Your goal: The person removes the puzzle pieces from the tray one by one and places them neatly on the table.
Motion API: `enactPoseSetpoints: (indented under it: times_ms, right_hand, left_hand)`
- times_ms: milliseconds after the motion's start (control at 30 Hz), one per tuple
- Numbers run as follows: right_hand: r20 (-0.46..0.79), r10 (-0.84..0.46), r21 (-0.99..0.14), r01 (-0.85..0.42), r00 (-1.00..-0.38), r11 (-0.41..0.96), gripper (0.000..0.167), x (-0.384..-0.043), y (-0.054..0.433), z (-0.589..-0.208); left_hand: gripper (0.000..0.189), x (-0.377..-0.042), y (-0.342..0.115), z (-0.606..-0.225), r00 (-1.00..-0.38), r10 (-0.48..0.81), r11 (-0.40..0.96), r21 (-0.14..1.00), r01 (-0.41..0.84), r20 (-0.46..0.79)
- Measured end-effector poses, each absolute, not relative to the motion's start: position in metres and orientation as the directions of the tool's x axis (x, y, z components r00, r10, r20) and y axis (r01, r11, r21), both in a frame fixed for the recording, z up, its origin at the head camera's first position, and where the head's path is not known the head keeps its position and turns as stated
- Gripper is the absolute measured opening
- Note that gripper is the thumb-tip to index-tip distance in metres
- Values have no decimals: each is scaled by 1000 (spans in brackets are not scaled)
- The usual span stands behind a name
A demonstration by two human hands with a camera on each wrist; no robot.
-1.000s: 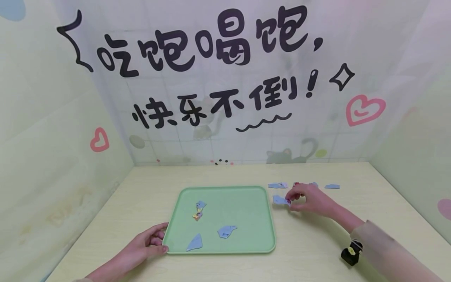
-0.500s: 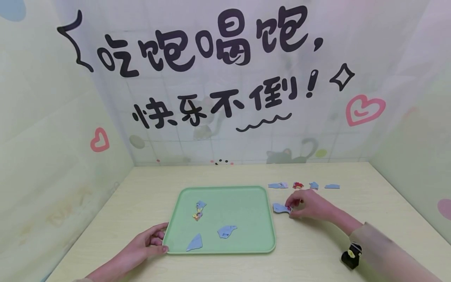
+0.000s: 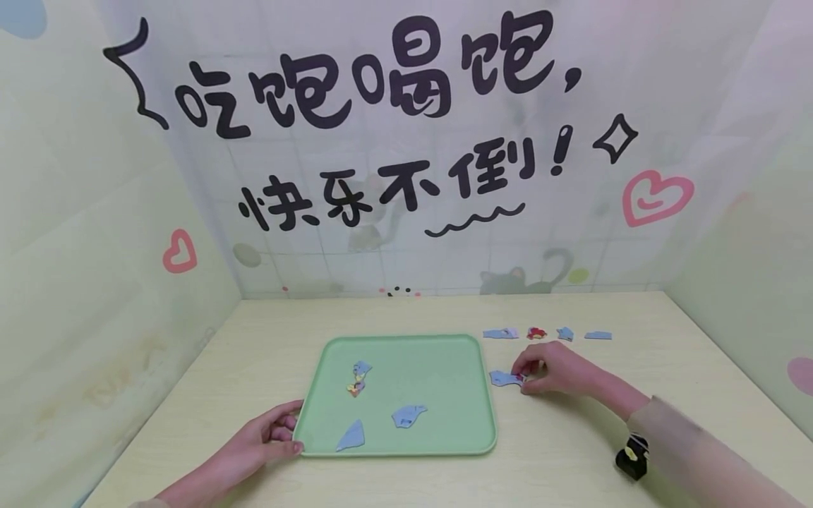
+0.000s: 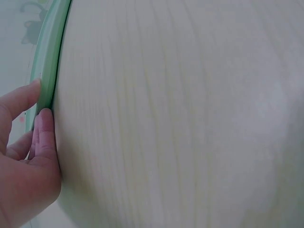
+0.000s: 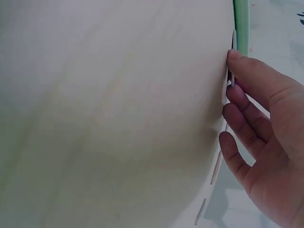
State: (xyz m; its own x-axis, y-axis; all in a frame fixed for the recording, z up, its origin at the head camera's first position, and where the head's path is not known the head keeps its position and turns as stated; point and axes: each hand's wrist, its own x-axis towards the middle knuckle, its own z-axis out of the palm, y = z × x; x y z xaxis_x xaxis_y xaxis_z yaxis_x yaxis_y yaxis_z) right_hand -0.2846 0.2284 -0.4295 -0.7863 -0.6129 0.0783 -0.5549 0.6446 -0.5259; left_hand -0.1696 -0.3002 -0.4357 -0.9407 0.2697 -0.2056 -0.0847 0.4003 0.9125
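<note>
While a pink heart outline (image 3: 180,252) marks the left wall (image 3: 127,303), the left hand (image 3: 263,434) lies at the near left corner of a green tray (image 3: 444,388), its grip narrow and holding the rim, with the thumb tip on the edge and the other fingers bent against the outer side. The tray rests on a pale wood-grained desk (image 3: 559,451). Within it, a plain blue triangular piece (image 3: 351,436) occupies the near left; farther back lies a small multicoloured cluster (image 3: 358,379), blue at its far end and yellow and orange at its near end; to the right, near the middle, is a blue piece with dark marks (image 3: 408,416). Just beyond the tray's right rim, a flat blue piece (image 3: 502,378) is pinched between the thumb and fingers of the right hand (image 3: 559,370), a narrow grip; whether the piece touches the rim cannot be told. On the far right of the desk, a row runs, left to right, through a blue-and-pink piece (image 3: 500,334), a red piece (image 3: 536,333), a small blue piece (image 3: 565,334) and a blue strip (image 3: 598,336), all apart from one another. Rightmost, a black object (image 3: 631,457) shows beside the beige sleeve (image 3: 699,451).
</note>
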Motion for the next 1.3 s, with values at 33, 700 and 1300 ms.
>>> enactPoseSetpoints:
  times_ms: [33, 700, 1300]
  right_hand:
    - [77, -618, -520, -561, -782, 645, 20, -284, 227, -428]
    - [32, -631, -543, -543, -775, 640, 21, -284, 225, -422]
    - [21, -629, -512, -548, -777, 661, 22, -282, 225, -423]
  left_hand:
    - [86, -170, -300, -435, -941, 271, 399, 913, -85, -205]
    - [86, -167, -299, -433, -944, 265, 419, 905, -72, -198]
    - [86, -168, -299, -432, -942, 266, 417, 905, -79, -205]
